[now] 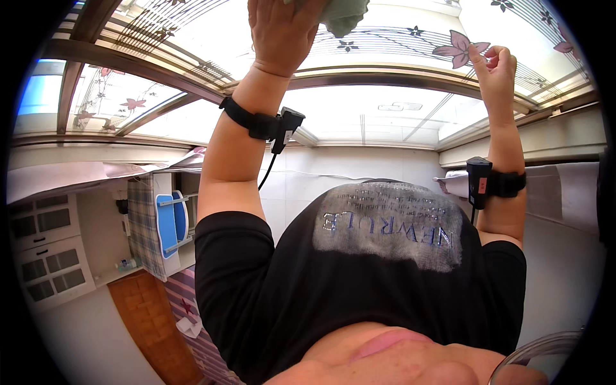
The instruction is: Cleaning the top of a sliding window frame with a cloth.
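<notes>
At the top edge, my left hand (284, 33) is on a pale green cloth (344, 17), which bulges out beside it against the bright glass pane (394, 53). The fingertips are partly cut off by the picture's edge. Over to the right, my right hand (498, 67) is raised at the same glass, near a pink flower decal (459, 48). Its fingers are loosely curled, the thumb stands apart from them, and nothing shows in it. Each forearm wears a black strap with a small device and a cable.
Metal window frames (385, 79) cross in front of me. Pinkish curtains (72, 175) hang at both sides. At the left are a blue folding item (167, 226), a checked cloth cover (142, 211), white cabinets (53, 250) and a striped surface (211, 332).
</notes>
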{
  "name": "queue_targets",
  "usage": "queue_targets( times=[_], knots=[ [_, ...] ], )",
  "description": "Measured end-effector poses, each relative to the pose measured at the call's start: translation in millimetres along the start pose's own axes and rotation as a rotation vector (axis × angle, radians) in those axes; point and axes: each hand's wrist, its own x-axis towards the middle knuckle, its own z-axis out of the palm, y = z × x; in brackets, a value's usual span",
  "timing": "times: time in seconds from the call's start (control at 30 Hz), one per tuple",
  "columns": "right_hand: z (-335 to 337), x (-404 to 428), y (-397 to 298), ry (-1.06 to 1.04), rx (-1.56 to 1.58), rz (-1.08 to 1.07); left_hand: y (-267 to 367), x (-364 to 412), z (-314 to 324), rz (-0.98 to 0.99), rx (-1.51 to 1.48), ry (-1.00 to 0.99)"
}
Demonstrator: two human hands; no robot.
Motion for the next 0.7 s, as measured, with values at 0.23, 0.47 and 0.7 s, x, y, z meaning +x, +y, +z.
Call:
queue_targets(
  times=[0.23,0.47,0.7],
  knots=[
    [0,0,1,-0.017,0.026,0.027,-20,-59,28,0.200,0.281,0.000],
    [1,-1,2,-0.045,-0.026,0.020,-23,-87,27,0.212,0.452,0.039],
    [-1,-2,7,-0.025,-0.045,0.016,-16,-76,20,0.211,0.188,-0.053]
  ],
)
